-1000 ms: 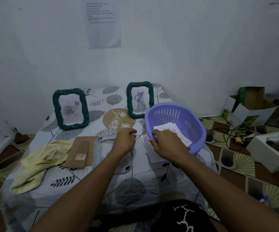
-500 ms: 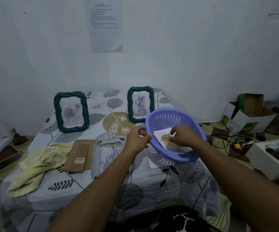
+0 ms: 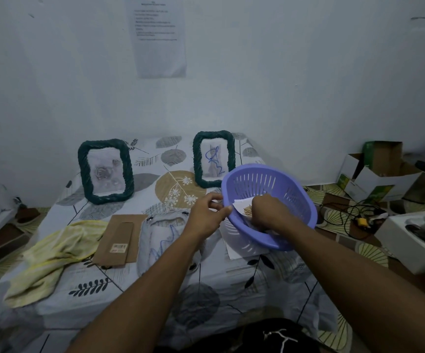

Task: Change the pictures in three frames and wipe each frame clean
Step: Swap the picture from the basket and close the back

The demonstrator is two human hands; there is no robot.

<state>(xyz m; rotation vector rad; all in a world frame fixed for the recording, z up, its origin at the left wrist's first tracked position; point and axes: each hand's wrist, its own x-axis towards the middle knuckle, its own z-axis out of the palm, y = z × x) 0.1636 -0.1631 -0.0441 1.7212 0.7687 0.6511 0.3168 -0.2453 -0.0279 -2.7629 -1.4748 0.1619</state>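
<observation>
Your left hand (image 3: 207, 215) pinches the rim of the purple basket (image 3: 290, 189) at its 9 o'clock. Your right hand (image 3: 270, 212), inside it, grips a picture (image 3: 243, 207). Left frame (image 3: 107, 171) stands at the basket's 10 o'clock, right frame (image 3: 214, 159) at 11.

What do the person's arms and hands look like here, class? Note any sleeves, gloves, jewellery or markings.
The left forearm and right forearm are bare down to the picture's lower edge; no sleeves show. The left hand and right hand wear no gloves, and no watch, ring, bracelet or marking is visible. Between the arms lies a dark garment with a white branching mark.
</observation>
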